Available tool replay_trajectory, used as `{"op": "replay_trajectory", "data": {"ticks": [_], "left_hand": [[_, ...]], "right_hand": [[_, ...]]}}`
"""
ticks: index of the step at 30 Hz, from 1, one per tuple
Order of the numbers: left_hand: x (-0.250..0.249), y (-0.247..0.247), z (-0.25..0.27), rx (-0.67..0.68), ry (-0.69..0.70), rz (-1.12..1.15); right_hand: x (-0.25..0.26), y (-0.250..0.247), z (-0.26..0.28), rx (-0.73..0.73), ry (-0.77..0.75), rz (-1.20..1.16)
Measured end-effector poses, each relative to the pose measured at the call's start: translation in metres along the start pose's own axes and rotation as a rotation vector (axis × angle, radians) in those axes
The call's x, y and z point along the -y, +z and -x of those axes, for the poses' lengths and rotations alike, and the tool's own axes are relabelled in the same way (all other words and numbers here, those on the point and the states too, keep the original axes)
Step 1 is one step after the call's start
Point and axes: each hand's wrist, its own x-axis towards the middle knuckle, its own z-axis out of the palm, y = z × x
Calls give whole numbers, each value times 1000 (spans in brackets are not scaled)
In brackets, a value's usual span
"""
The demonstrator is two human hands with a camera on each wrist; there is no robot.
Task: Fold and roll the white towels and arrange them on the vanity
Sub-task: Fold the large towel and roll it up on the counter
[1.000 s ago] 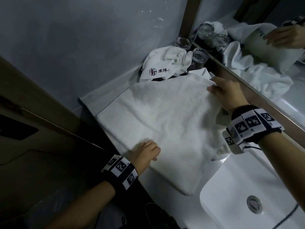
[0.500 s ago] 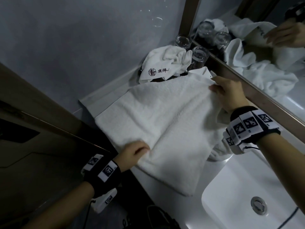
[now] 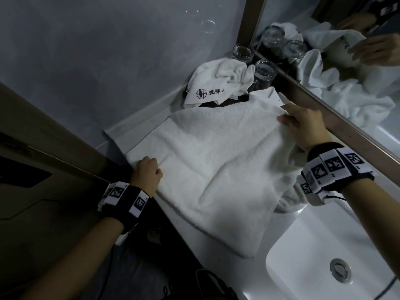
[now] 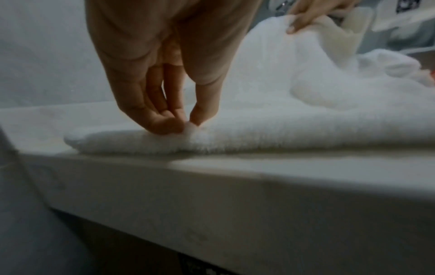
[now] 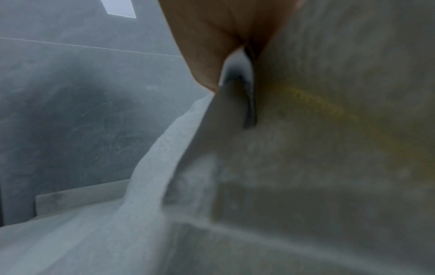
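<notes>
Your fingers point(image 4: 164, 119) on the left hand point(image 3: 146, 173) point down and pinch the near edge of the white towel point(image 3: 216, 169) against your thumb, wrist angled over the front lip of the vanity point(image 4: 212, 178). Your right hand point(image 3: 303, 124) reaches to the towel's far edge by the mirror frame point(image 3: 337, 124), back upward, fingertips and thumb gripping and lifting that edge. The towel lies folded across the vanity top between the wall and the basin point(image 3: 320, 256). Behind it a crumpled small towel point(image 3: 218, 83) carries a dark red round emblem and Chinese characters too small to read, beside 2 upturned glasses point(image 3: 264, 70).
</notes>
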Motion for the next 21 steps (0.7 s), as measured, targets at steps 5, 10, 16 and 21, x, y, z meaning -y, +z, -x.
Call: {"op": "replay_trajectory", "data": {"ticks": [5, 10, 16, 21], "left_hand": [[13, -3, 6, -75, 73, 12], [21, -5, 8, -59, 47, 34], [-37, -34, -3, -255, 429, 306], [-140, -73, -39, -116, 1045, 161]], "right_hand": [[-8, 1, -2, 3, 17, 28], [-9, 2, -3, -3, 0, 15], [12, 1, 6, -2, -259, -86], [25, 3, 13, 60, -325, -97]]}}
